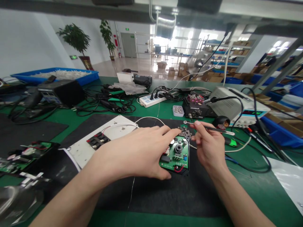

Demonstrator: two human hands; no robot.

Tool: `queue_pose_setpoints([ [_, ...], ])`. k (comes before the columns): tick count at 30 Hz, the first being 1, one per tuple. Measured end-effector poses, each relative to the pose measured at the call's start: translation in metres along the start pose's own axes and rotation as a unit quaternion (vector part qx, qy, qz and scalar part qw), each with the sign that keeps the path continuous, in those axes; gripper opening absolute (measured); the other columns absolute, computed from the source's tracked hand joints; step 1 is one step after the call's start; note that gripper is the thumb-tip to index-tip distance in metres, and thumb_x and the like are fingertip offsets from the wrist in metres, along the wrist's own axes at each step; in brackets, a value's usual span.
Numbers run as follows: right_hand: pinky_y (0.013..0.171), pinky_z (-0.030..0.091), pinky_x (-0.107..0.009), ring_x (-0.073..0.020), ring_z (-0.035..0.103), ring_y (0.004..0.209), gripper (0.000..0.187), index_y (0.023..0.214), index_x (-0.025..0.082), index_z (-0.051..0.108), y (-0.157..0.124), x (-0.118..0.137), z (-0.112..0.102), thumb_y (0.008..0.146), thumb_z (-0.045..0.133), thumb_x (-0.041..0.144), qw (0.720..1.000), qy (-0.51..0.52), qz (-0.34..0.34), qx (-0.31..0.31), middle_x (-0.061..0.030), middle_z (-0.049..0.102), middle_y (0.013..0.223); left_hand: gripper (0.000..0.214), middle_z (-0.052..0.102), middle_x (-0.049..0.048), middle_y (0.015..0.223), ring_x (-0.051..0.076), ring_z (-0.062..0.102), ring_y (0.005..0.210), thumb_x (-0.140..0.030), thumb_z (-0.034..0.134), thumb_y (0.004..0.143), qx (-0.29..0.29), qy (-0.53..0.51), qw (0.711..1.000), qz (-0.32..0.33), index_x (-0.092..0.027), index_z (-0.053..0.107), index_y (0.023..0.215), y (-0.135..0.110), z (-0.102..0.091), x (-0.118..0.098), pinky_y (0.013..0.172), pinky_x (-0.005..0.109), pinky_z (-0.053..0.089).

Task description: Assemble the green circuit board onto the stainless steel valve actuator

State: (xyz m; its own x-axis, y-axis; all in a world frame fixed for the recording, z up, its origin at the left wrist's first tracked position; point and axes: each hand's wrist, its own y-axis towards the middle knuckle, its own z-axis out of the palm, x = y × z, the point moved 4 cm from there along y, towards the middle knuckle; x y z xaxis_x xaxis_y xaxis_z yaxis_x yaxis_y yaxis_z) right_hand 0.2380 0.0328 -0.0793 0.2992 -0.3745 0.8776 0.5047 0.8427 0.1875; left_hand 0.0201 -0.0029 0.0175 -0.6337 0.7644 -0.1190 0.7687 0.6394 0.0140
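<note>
The green circuit board [177, 156] lies on the black mat [165, 195] straight in front of you, between your two hands, sitting in a dark frame with a red wire curling at its near edge. Your left hand [142, 151] rests flat over the board's left side with the fingers loosely stretched, gripping nothing. The thumb lies at the near left corner, and the forefinger reaches toward the pile of small metal rings [184, 131] just beyond the board's far edge. Your right hand [208, 145] hovers just right of the board, pinching a thin metal tool [214, 128] between thumb and fingers. Its round tip points left, above the rings, and its shaft runs out to the right past your knuckles.

A white wire [146, 119] arcs over the mat behind your left hand toward a white panel [80, 151] that carries a black block with red marks. Beyond the rings stand a black soldering station [197, 111] and, beside it, a small tray of parts [178, 110]. A white power strip [151, 100] lies further back among tangled black cables. To your right a grey bench power supply [234, 105] shows a lit display, and a green-handled tool [230, 142] lies near your right wrist. At the far left, another green board [28, 154] sits on the bench, and a blue bin [90, 77] of white pieces stands behind it.
</note>
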Motion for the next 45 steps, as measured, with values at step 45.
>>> queue_pose_setpoints([
  [45, 0.043, 0.044, -0.023, -0.0083, 0.052, 0.045, 0.026, 0.085, 0.019, 0.081, 0.005, 0.001, -0.007, 0.076, 0.096, 0.039, 0.999, -0.005, -0.029, -0.04, -0.0024, 0.08, 0.072, 0.112, 0.051, 0.0166, 0.169, 0.037, 0.061, 0.148, -0.057, 0.092, 0.08, -0.05, -0.017, 0.998, -0.045, -0.021, 0.032, 0.167, 0.021, 0.011, 0.022, 0.122, 0.047, 0.053],
])
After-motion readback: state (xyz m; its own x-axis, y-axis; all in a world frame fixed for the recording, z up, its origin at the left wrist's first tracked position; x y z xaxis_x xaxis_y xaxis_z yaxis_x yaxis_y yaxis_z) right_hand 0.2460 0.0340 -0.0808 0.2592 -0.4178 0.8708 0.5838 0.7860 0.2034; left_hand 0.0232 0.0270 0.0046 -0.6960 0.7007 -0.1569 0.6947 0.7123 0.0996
